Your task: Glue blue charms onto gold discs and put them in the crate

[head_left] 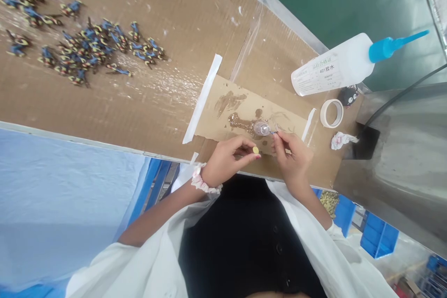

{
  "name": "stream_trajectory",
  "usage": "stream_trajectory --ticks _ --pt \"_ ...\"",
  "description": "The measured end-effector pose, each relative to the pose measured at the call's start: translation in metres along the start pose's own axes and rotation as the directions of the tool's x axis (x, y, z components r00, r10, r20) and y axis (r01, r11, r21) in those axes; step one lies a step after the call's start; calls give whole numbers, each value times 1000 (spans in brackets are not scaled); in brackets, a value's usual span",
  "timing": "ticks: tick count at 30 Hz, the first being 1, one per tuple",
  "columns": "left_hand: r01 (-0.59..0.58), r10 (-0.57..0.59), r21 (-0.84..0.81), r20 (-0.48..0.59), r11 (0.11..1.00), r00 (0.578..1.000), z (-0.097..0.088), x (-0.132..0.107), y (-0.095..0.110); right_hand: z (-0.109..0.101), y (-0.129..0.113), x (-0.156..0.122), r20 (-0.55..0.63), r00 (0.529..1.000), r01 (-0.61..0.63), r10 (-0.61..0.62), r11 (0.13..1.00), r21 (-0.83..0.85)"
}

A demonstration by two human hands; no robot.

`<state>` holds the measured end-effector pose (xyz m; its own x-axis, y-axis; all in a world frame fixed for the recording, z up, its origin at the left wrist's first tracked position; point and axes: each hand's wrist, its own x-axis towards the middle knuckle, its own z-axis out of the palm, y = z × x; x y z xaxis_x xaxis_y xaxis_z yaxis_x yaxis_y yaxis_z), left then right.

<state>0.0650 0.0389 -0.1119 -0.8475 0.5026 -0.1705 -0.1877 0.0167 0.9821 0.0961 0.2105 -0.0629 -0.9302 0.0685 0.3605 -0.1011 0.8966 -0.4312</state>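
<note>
We look straight down on a cardboard-covered bench [115,98]; its far left corner and the grey metal housing [401,149] at 3 o'clock are cut off by the frame. The black cable [401,95] running into that housing disappears past the right edge. At 10 o'clock a scatter of small blue-and-yellow figures [84,49] lies too blurred for us to make out their shapes. At 2 o'clock a white glue bottle [335,67] with a blue nozzle lies on its side; only part of its label is legible. Just below it sits a roll of tape [331,113], and beside that a crumpled wipe [340,139] whose pattern we cannot resolve.

Near centre, a taped-down cardboard patch [244,111] carries brown stains and a glossy puddle. On it stands a small clear cap [261,128], at 12 o'clock from both hands and just beyond the fingertips.

The left hand [226,160] is curled, thumb and forefinger pinched on a small yellow disc [256,150], round and flat, which sits at the 3 o'clock edge of that hand, between the two hands. The right hand [293,158] is closed around a thin blue-tipped tool [273,133], mostly hidden by the fingers; its tip points toward the cap at 10 o'clock.
</note>
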Motion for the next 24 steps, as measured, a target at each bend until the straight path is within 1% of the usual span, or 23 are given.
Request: stream_trajectory --ticks 6,11,13,15,17,19,21,24 --pt "-8 8 3 2 1000 1000 0 0 -2 2 1 1 11 1000 19 -18 1000 -21" --pt "-22 22 8 -7 1000 1000 0 -1 -3 0 -1 1 -3 999 47 -47 997 -59" --pt "-28 28 8 -7 1000 1000 0 -1 -3 -1 -1 1 -7 999 34 -34 998 -53" --pt "-30 30 5 -6 1000 1000 0 -1 -3 -1 -2 1 -7 1000 -8 7 1000 -15" --pt "-27 27 4 -8 1000 1000 0 -1 -3 -1 -3 0 6 996 -91 91 993 71" --pt "-21 21 5 -7 1000 1000 0 0 -3 0 -2 0 30 981 -192 189 965 180" --pt "-21 21 5 -4 1000 1000 0 0 -3 2 -1 0 52 963 -268 263 929 255" --pt "-22 22 -2 -5 1000 1000 0 0 -4 4 0 0 75 950 -312 303 907 284"
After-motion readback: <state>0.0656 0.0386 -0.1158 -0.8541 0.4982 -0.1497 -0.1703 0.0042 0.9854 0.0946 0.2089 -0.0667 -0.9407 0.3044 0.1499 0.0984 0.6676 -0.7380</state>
